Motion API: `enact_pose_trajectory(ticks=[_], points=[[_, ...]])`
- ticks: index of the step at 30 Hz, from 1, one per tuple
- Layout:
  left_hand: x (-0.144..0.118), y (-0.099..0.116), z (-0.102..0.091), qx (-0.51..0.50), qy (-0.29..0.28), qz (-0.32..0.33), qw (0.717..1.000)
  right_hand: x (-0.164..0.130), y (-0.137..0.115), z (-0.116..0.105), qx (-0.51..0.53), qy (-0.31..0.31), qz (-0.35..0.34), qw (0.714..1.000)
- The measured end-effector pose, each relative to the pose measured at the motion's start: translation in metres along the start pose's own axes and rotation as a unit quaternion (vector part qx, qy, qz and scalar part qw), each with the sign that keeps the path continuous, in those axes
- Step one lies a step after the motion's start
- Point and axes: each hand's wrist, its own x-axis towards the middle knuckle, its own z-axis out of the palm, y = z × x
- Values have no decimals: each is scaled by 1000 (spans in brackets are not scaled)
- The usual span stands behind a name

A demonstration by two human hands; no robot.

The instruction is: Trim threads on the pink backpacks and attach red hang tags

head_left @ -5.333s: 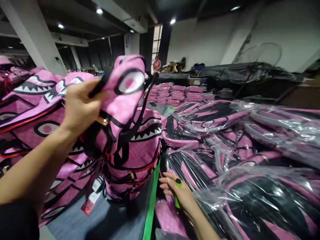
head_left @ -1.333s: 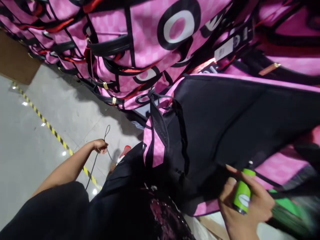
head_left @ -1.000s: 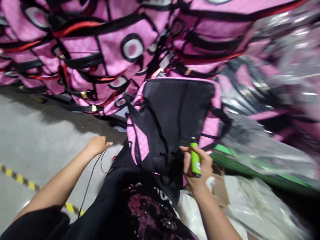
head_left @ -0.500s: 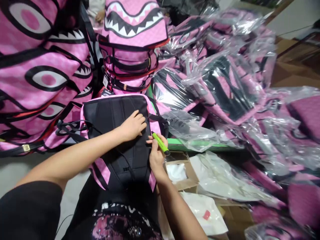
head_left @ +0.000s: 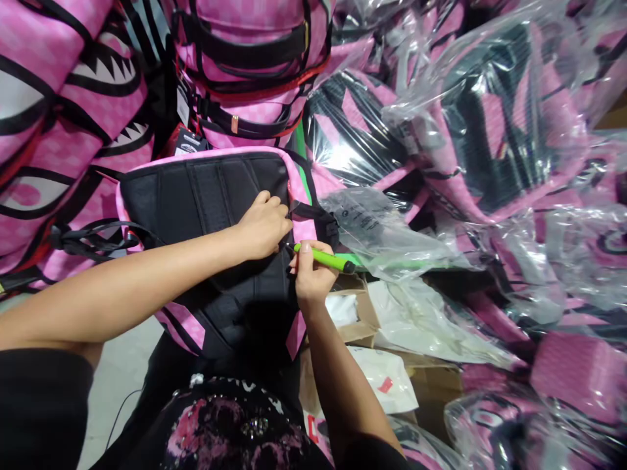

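At the middle of the view, just left of center, a pink and black backpack lies with its black back panel facing up, its near end close to the person's dark shirt at 6 o'clock. Taking that backpack as the hub of the clock, the left hand rests at 3 o'clock on the panel, fingers curled down near the side seam; whether they pinch any fabric is hidden. Just beyond it, also at 3 o'clock, the right hand grips a lime-green tool with a black end. Its tip points toward 9 o'clock and sits just beside the left fingertips; I cannot tell whether it touches the panel.

Loose black straps bunch at 9 o'clock. Pink backpacks with eye and tooth designs pile up at 10 o'clock, and another pink stack rises at 12 o'clock, a hang tag at its left. Toward 2 o'clock, a backpack in clear plastic lies near a crumpled plastic bag. An open carton and a white packet with a red mark sit around 4 o'clock.
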Motion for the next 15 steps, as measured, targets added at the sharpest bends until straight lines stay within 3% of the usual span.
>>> enact_pose_trajectory(ticks=[3, 7, 12, 15], points=[[-16, -2, 12, -9, 76, 53, 996, 1, 1, 0, -10, 11, -9, 1000], [-39, -4, 33, -34, 172, 18, 984, 2, 0, 2, -25, -13, -18, 999], [-42, -9, 53, -44, 198, 40, 978, 4, 2, 6, -60, -38, -48, 996], [-38, -11, 49, -38, 207, 42, 977, 6, 4, 5, -119, -53, -91, 987]])
